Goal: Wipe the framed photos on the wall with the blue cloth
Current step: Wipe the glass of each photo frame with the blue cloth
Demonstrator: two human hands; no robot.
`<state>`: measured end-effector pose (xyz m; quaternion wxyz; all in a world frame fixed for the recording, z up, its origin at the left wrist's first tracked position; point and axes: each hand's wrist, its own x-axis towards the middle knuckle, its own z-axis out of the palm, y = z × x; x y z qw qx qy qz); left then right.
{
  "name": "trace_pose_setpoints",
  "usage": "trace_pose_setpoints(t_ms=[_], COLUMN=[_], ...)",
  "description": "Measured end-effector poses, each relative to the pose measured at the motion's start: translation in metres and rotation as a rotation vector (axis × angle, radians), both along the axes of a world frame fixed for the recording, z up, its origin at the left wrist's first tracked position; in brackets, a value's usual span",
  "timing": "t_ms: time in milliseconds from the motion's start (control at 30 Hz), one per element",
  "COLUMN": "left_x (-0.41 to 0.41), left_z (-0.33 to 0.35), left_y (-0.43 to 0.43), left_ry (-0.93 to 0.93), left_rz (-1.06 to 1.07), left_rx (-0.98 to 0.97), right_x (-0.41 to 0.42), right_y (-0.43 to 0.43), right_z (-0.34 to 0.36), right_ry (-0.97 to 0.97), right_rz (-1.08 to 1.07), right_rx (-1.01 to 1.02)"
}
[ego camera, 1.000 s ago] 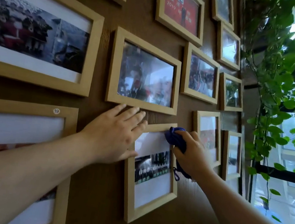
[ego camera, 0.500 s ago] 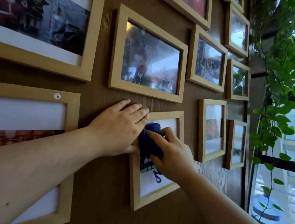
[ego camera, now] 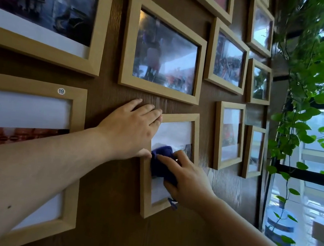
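Note:
Several light wooden framed photos hang on a dark brown wood-grain wall. A small upright frame (ego camera: pixel 197 135) sits low in the middle. My right hand (ego camera: pixel 185 182) presses a bunched dark blue cloth (ego camera: pixel 161 164) onto this frame's glass, about halfway down. My left hand (ego camera: pixel 130 130) lies flat on the wall and over the frame's upper left edge, fingers together, thumb at the frame's left side. The cloth and my hand hide most of the photo's picture.
A wide frame (ego camera: pixel 130 43) hangs just above my hands. A frame with a "19" sticker (ego camera: pixel 61 91) is at the left. More frames (ego camera: pixel 217 138) run to the right. Trailing green vines (ego camera: pixel 308 83) hang by a window (ego camera: pixel 313 178) at the far right.
My right hand has swept the cloth from the frame's upper right to its upper left, then down to mid-glass. My left hand has stayed on the frame's corner. The view has moved closer.

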<state>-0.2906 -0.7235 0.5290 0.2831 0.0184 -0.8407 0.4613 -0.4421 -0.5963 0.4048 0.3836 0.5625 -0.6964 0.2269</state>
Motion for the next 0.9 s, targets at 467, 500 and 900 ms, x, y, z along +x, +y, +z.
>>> trace_pose_setpoints(t_ms=[467, 500, 900], left_x=[-0.001, 0.0, 0.001], left_z=[-0.001, -0.001, -0.002], left_y=[0.001, 0.001, 0.004], left_ry=[0.013, 0.016, 0.026], left_rz=[0.016, 0.017, 0.033], left_rx=[-0.005, -0.009, -0.018], right_x=[0.004, 0.008, -0.034], right_y=[0.011, 0.011, 0.043], right_z=[-0.035, -0.036, -0.027], right_ry=[-0.123, -0.104, -0.145], right_rz=[-0.03, 0.001, -0.321], right_rx=[0.094, 0.137, 0.264])
